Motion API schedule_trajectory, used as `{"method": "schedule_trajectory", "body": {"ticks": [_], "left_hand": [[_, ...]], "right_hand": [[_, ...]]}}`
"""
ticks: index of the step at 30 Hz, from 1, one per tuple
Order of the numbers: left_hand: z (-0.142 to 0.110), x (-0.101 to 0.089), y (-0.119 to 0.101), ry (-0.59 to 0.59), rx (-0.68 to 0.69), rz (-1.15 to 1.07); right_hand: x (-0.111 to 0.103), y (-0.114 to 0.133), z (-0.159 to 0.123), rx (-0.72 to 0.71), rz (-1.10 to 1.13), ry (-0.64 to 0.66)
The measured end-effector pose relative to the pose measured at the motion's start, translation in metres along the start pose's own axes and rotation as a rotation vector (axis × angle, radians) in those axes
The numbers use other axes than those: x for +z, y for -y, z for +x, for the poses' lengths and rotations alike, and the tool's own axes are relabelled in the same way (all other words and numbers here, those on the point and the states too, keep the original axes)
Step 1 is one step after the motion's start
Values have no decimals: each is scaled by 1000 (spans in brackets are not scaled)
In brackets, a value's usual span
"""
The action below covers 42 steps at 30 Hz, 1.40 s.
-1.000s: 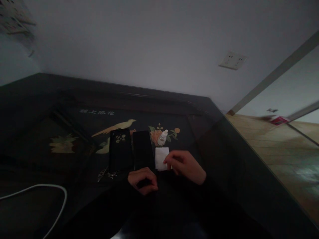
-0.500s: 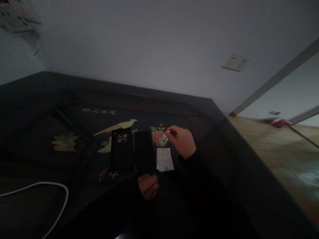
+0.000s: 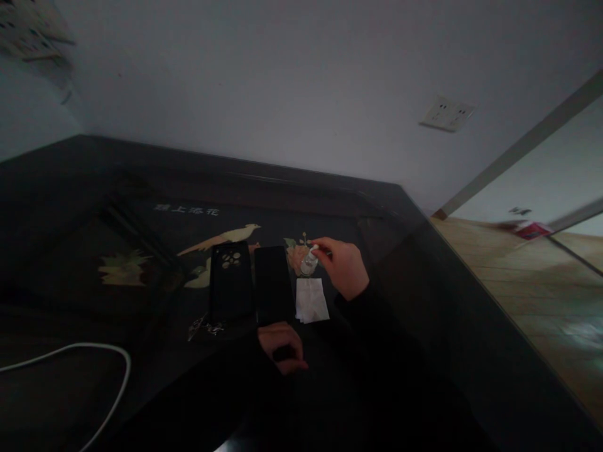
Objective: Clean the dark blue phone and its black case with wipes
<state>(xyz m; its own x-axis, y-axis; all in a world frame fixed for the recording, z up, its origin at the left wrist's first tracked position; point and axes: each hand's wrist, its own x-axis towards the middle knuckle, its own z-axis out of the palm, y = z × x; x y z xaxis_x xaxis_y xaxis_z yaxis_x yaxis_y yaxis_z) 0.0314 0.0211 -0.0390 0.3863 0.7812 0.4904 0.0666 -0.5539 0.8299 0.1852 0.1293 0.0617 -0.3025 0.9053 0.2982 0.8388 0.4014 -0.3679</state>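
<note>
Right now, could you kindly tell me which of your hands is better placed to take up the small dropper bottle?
Probably your right hand: its fingers are on the small dropper bottle. Your left hand lies curled below the black phone, farther from it.

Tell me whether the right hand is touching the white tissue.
No, the right hand is up at the small dropper bottle, apart from the white tissue lying below it.

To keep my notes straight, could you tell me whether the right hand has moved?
Yes, the right hand has moved forward from the white wipe to the small bottle.
</note>
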Motion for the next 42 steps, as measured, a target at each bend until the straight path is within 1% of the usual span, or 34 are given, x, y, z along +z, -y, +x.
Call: {"method": "schedule_trajectory", "body": {"ticks": [3, 6, 9, 13, 16, 20, 21, 22, 24, 27, 29, 31, 34, 39, 41, 42], "left_hand": [[0, -1, 1, -5, -19, -9], [0, -2, -1, 40, -40, 17], [0, -3, -4, 67, -34, 47], [1, -4, -7, 67, -15, 69], [1, -4, -6, 73, -4, 78], [-2, -4, -6, 55, -38, 154], [-3, -4, -6, 50, -46, 171], [-4, -4, -7, 47, -51, 182], [-4, -3, -7, 46, -51, 185], [-4, -3, -7, 47, -54, 184], [-3, -3, -7, 56, -68, 182], [-3, -3, -7, 78, -86, 182], [-2, -4, -6, 123, -106, 183], [-2, -5, -2, 141, -83, 178], [-3, -6, -1, 150, -68, 163], [-3, -6, -1, 153, -63, 159]], "right_hand": [[1, -2, 0, 6, -4, -7], [0, -1, -1, 4, -4, -17], [1, 0, -3, -2, 7, -24], [0, 2, -3, -9, 33, -45], [-16, 8, -4, -15, 52, -81], [-49, 16, -16, -37, 170, -235], [-55, 16, -20, -31, 212, -250], [-57, 15, -25, -23, 250, -236], [-53, 10, -33, 2, 289, -135], [-35, 0, -41, 12, 267, 22], [-25, -4, -43, 5, 241, 63], [-21, -5, -42, 6, 230, 72], [-22, -4, -42, 2, 202, 83], [-24, -2, -45, -32, 187, 108], [-27, -1, -45, -13, 212, 78], [-30, -1, -44, 4, 224, 41]]}}
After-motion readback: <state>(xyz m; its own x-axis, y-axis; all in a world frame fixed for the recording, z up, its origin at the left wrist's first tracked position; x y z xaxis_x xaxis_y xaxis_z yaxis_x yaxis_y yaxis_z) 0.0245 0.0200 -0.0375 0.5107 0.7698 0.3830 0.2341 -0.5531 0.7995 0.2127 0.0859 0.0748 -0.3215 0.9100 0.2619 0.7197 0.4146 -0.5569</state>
